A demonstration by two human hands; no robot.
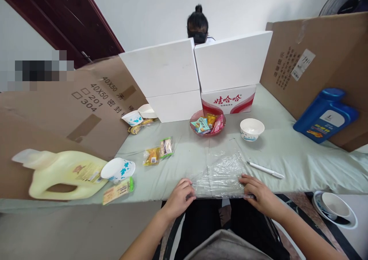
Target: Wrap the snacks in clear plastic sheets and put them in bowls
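Pale cloth (184, 156) lay beneath the plastic (221, 172), which looked mostly spread at the near edge, wrinkles left. The left hand (181, 195) pinched one side; the right hand (260, 195) curled at the other, its grip unclear.

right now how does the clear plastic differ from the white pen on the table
The clear plastic is broad, see-through and wrinkled, while the white pen is slim, straight and opaque.
The left hand and right hand are at the edges of the clear plastic; neither touches the white pen.
Both lie on the pale green cloth.
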